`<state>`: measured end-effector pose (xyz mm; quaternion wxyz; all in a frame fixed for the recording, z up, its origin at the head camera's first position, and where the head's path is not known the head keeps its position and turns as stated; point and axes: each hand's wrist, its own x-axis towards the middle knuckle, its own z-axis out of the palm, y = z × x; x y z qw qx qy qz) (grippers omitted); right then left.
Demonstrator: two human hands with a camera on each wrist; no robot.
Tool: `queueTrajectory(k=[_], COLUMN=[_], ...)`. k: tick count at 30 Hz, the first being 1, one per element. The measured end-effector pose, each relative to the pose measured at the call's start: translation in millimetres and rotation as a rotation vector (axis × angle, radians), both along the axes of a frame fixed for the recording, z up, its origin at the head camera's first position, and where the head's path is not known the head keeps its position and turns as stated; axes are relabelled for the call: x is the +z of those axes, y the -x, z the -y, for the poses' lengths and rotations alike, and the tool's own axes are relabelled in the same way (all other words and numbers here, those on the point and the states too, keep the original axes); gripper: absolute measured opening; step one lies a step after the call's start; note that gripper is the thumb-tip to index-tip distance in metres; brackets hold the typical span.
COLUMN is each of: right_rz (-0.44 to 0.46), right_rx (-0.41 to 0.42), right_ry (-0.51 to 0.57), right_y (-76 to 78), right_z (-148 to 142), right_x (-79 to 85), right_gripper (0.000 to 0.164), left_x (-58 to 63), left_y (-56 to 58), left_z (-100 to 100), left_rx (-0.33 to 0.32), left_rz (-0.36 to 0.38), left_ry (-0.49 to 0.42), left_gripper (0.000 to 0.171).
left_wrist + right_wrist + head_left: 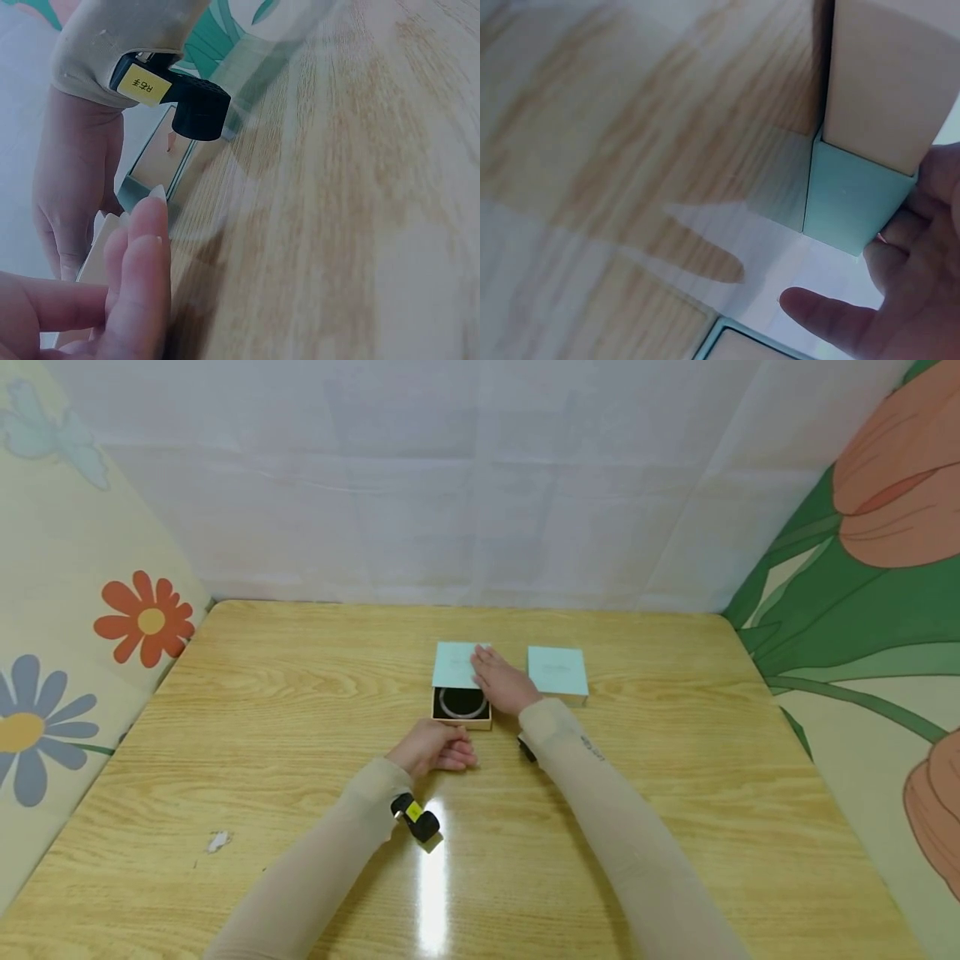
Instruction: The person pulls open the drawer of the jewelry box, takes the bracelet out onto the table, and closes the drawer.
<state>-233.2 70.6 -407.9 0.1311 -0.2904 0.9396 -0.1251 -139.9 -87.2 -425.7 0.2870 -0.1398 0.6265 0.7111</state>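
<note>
A pale blue box sleeve [452, 665] lies on the table, its cream tray [462, 724] sticking out at the near end. Inside the tray, a round bangle [462, 716] rests on black lining, partly covered by the sleeve. My right hand [507, 685] touches the sleeve's right side, fingers extended along it; the right wrist view shows the thumb [829, 315] held away from the sleeve [855, 199]. My left hand [435, 747] is at the tray's near end, its fingers [142, 277] fairly straight and overlapping the tray in the left wrist view.
A second pale blue box [557, 670] stands to the right, beyond my right hand. White cloth [480, 485] hangs behind the wooden table [300, 693]. A small white scrap [218, 841] marks the table's near left. Painted flower panels [862, 635] flank both sides.
</note>
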Motion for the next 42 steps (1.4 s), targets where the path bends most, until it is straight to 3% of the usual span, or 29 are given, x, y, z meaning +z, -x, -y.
queueTrajectory(k=[42], right_rz=[-0.001], right_rx=[-0.006], right_ry=[0.004], right_y=[-1.6], right_z=[-0.3], right_x=[0.0], right_gripper=[0.05], left_x=[-3.0], left_y=[-6.0], left_z=[0.4], left_rx=[-0.004], left_rz=[-0.006], left_ry=[0.0], left_gripper=[0.017])
